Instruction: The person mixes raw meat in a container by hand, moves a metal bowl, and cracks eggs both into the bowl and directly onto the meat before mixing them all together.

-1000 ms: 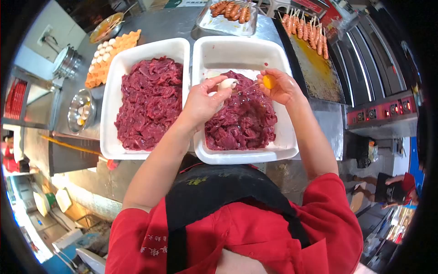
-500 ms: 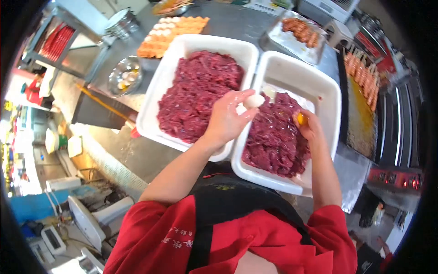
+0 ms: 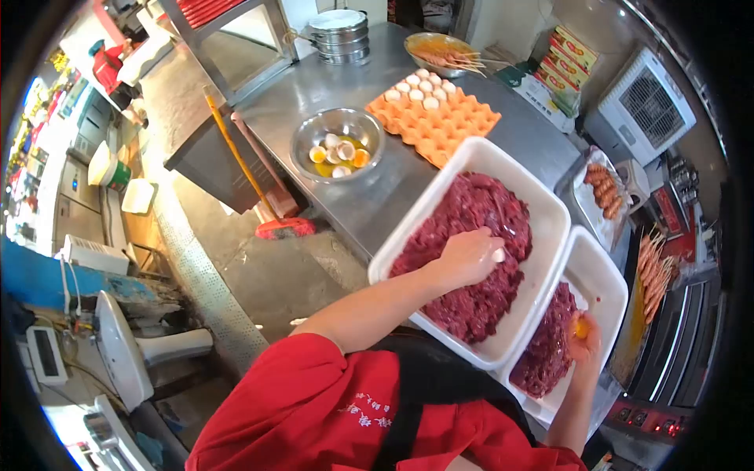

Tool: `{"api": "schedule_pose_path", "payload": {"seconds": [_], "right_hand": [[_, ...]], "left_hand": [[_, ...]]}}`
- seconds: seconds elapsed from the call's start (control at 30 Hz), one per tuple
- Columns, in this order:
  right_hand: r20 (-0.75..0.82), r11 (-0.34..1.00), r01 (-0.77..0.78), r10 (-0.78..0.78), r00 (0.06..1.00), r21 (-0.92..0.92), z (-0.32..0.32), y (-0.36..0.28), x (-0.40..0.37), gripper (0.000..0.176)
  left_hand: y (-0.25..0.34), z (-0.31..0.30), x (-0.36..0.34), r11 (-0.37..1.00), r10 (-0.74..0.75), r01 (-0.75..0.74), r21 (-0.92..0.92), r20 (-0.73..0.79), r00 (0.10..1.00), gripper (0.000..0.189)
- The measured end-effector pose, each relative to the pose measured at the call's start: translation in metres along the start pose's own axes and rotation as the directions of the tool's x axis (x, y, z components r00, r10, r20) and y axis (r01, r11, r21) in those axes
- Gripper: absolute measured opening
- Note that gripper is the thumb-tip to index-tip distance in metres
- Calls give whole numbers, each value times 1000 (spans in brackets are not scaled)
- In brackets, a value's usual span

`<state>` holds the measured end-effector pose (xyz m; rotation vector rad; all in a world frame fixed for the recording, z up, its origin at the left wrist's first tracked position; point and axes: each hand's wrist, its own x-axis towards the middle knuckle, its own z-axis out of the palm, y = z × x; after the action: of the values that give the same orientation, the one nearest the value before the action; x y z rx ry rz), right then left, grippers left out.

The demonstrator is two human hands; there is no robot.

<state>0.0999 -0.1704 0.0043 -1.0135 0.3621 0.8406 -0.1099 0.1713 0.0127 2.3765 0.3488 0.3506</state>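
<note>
My left hand [image 3: 467,257] is closed around a white eggshell [image 3: 498,255], most of it hidden by the fingers. It is above the left white tub [image 3: 543,196], which holds dark red raw meat [image 3: 491,208] in shreds. Over the right white tub [image 3: 601,271], my right hand [image 3: 585,345] is cupped with an orange egg yolk [image 3: 580,328] in its curled fingers. More raw meat [image 3: 546,353] lies below it. To the left, a steel bowl [image 3: 302,153] holds cracked shells and some liquid egg. Behind the left tub lies an orange egg tray [image 3: 440,129] with several white eggs.
Skewers stick out of a bowl [image 3: 416,59] at the back of the steel table [image 3: 377,204]. Skewered meat [image 3: 652,275] lies by a griddle at the right, near a foil-lined tray [image 3: 585,200]. A broom [image 3: 251,177] leans beside the table. Another person [image 3: 110,71] stands far left.
The view has turned left. My left hand has moved with the eggshell from the right tub's edge to above the left tub. My right hand still holds the yolk over the right tub.
</note>
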Motion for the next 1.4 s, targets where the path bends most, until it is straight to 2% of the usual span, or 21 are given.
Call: {"api": "schedule_pose_path", "payload": {"seconds": [0.1, 0.23, 0.3, 0.33, 0.37, 0.5, 0.57, 0.6, 0.63, 0.7, 0.73, 0.8, 0.83, 0.9, 1.03, 1.07, 1.1, 1.13, 1.23, 1.3, 1.4], "right_hand": [[-58, 969, 203, -213, 975, -140, 93, 5, -1, 11], [199, 907, 205, -138, 970, -368, 251, 39, 21, 16], [444, 897, 167, 35, 896, -408, 327, 76, 39, 21], [559, 769, 380, -36, 829, -514, 357, 105, 51, 23], [535, 887, 151, 122, 836, -437, 391, 126, 65, 23], [577, 836, 198, 163, 800, -512, 489, 232, 87, 20], [579, 739, 310, 130, 805, -598, 507, 280, 107, 21], [683, 118, 674, 197, 704, -729, 509, 298, 118, 25], [677, -537, 727, 343, 652, -427, 505, 314, 129, 29], [940, -372, 895, -319, 124, -245, 481, 356, 150, 31], [933, -388, 882, -334, 135, -266, 477, 338, 135, 31], [808, 35, 826, -185, 559, -563, 474, 299, 99, 30], [737, 114, 746, -112, 666, -656, 464, 280, 87, 28], [616, 337, 589, -33, 787, -735, 431, 240, 66, 25], [421, 672, 434, -195, 886, -600, 352, 172, 2, 18], [339, 752, 389, -232, 912, -532, 335, 158, -16, 18], [244, 769, 353, -259, 934, -533, 315, 150, -26, 18], [187, 793, 352, -298, 936, -498, 298, 146, -37, 17], [6, 804, 348, -394, 919, -482, 238, 138, -76, 16], [-98, 800, 310, -414, 905, -514, 202, 130, -101, 15], [-287, 733, 271, -538, 793, -624, 130, 112, -115, 21]], "left_hand": [[-21, -46, 10, 885, 17, -71, -460, -119, 993, 31], [-73, -113, 7, 334, -413, 165, -928, 13, 911, 35], [-128, -133, -3, 606, -510, 103, -789, -286, 812, 38], [-146, -151, -9, 657, -571, 138, -741, -369, 734, 43], [-163, -168, -17, 665, -594, 164, -729, -382, 708, 43], [-232, -189, -30, 721, -692, 566, -401, -359, 627, 49], [-273, -179, -38, 802, -591, 513, -305, -521, 616, 50], [-250, -194, -41, 729, -678, 470, -498, -433, 593, 50], [-225, -208, -42, 614, -746, 425, -666, -314, 587, 51], [-247, -207, -41, 531, -756, 335, -778, -257, 602, 43], [-245, -208, -38, 436, -780, 281, -855, -203, 592, 40], [-235, -208, -25, 271, -839, 235, -934, -109, 534, 30], [-233, -202, -15, 283, -828, 241, -928, -109, 551, 30], [-233, -185, 12, 325, -690, 153, -933, -123, 713, 26], [-227, -153, 100, 475, -485, 256, -842, -7, 875, 41], [-224, -142, 126, 813, -434, 338, -474, -106, 895, 45], [-217, -122, 148, 944, -323, 330, 12, -169, 931, 49], [-236, -101, 165, 971, -187, 213, 112, -209, 960, 51], [-260, -68, 196, 978, 9, 25, 205, -164, 986, 49], [-332, -51, 231, 808, 181, -185, 560, 63, 982, 46], [-247, -64, 214, 657, 193, 3, 754, -172, 966, 42]]}}
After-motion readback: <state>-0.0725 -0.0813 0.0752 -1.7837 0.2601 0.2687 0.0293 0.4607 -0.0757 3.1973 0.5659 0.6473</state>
